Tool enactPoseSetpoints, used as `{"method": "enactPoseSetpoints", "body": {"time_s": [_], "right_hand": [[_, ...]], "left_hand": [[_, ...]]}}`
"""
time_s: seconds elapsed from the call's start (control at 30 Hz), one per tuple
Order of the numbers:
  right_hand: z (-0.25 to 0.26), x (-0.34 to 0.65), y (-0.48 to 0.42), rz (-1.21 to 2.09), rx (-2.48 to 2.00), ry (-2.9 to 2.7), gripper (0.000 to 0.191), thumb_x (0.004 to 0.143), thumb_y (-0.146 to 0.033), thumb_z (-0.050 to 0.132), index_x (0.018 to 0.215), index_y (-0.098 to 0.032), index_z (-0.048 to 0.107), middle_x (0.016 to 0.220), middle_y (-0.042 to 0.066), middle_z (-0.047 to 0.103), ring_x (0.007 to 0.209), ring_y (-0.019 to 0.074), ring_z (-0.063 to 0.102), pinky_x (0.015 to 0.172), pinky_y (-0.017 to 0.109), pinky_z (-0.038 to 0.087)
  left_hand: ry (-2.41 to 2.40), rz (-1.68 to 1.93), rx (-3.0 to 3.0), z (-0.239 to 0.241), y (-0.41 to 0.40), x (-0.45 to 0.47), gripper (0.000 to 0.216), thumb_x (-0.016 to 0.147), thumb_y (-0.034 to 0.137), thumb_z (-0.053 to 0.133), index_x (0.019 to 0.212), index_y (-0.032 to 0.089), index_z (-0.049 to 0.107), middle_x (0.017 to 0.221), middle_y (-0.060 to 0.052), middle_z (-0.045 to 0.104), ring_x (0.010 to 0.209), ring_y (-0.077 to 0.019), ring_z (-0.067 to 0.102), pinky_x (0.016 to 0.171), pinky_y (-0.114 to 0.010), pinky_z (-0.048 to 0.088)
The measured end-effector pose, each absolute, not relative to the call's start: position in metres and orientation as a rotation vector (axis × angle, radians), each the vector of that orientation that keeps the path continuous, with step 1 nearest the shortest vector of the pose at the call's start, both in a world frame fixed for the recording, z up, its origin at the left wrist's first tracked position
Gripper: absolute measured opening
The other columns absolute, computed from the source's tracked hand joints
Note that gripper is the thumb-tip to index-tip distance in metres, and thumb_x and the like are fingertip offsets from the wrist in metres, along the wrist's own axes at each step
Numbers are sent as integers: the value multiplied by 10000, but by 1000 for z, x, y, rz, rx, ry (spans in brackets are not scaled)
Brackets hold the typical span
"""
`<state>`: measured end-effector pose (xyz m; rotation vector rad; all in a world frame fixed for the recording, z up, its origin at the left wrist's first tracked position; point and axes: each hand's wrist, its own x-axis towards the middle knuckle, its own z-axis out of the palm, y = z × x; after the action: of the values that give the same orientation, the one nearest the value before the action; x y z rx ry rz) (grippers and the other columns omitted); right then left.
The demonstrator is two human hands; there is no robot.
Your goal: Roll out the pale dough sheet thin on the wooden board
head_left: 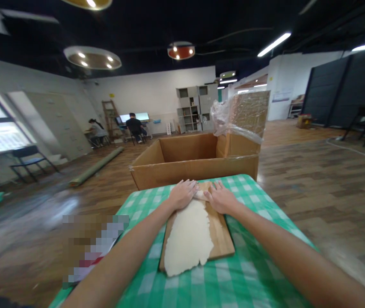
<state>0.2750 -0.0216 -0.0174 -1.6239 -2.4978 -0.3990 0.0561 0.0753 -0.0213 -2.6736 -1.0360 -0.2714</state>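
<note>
A long flattened sheet of pale dough (188,237) lies on a wooden board (222,239) on a table covered with a green-and-white checked cloth (253,273). My left hand (182,193) and my right hand (221,197) rest side by side on the far end of the dough, fingers stretched forward and pressing down on a thicker bit between them. Whether a roller lies under the palms is hidden. The near end of the dough hangs slightly over the board's front edge.
An open cardboard box (195,164) stands just beyond the table, with a plastic-wrapped carton (246,113) behind it. Two people sit at desks with monitors far back left (134,126). A rolled mat (95,167) lies on the wooden floor.
</note>
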Motion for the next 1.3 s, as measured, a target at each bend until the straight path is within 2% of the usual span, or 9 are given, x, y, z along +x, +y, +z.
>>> {"method": "enactPoseSetpoints", "body": {"time_s": [0.17,0.37,0.5,0.63,0.73,0.9,1.03,1.2,1.3], "right_hand": [[-18,251,-71,-338,-1516,-2476,527,1107,-300,219,1362,-89,629,1390,229,624,1351,299,544,1190,500,327],[-26,238,-110,-260,-1539,-2336,624,1090,-398,297,1492,46,471,1556,286,452,1514,328,354,1228,496,298],[-30,225,-132,-250,-1534,-2276,715,1065,-495,344,1542,32,413,1618,270,357,1541,353,290,1251,523,257],[-32,214,-137,-216,-1557,-2235,801,1043,-563,364,1561,48,375,1644,276,292,1548,378,258,1251,512,257],[-28,220,-119,-155,-1627,-2235,787,1054,-551,337,1552,57,385,1616,284,354,1524,369,321,1234,481,287],[-12,256,-71,-182,-1654,-2352,607,1103,-416,223,1342,-39,634,1404,258,613,1419,319,481,1229,486,257],[-7,280,-45,-303,-1559,-2474,537,1115,-335,217,1279,-98,670,1360,224,643,1394,307,499,1221,529,237],[-13,279,-53,-248,-1480,-2489,511,1107,-340,259,1312,-53,629,1338,234,647,1361,316,520,1170,472,340],[-11,270,-74,-138,-1477,-2411,518,1087,-399,329,1372,-46,579,1383,230,627,1349,313,535,1134,429,388]], "left_hand": [[-1101,-332,-2783,-13,21,20,608,1097,487,234,1546,138,448,1613,-144,448,1512,-262,379,1264,-486,239],[-1146,-404,-2884,-2,-18,-16,602,1100,469,224,1561,135,420,1624,-123,435,1533,-246,336,1273,-462,250],[-1226,-485,-2848,-10,-19,-30,600,1097,478,243,1556,137,426,1613,-134,447,1527,-239,347,1275,-454,259],[-1232,-506,-2854,-27,3,-34,633,1090,486,251,1588,111,362,1666,-149,352,1576,-252,240,1291,-472,218],[-1170,-557,-2903,-36,35,-24,587,1096,427,208,1570,138,400,1653,-135,382,1563,-235,276,1285,-477,232],[-1163,-443,-2960,-36,93,15,533,1073,281,211,1440,138,570,1540,-138,542,1487,-239,424,1256,-443,287],[-1184,-358,-2927,-28,111,41,471,1058,265,296,1402,147,596,1539,-137,544,1500,-267,407,1254,-460,276],[-1273,-545,-3010,-20,79,28,548,1097,374,185,1332,175,638,1429,-110,644,1314,-246,590,1185,-437,401],[-1278,-618,-3017,-18,41,-4,578,1099,452,186,1451,174,551,1528,-104,557,1388,-231,523,1231,-440,355]]}}
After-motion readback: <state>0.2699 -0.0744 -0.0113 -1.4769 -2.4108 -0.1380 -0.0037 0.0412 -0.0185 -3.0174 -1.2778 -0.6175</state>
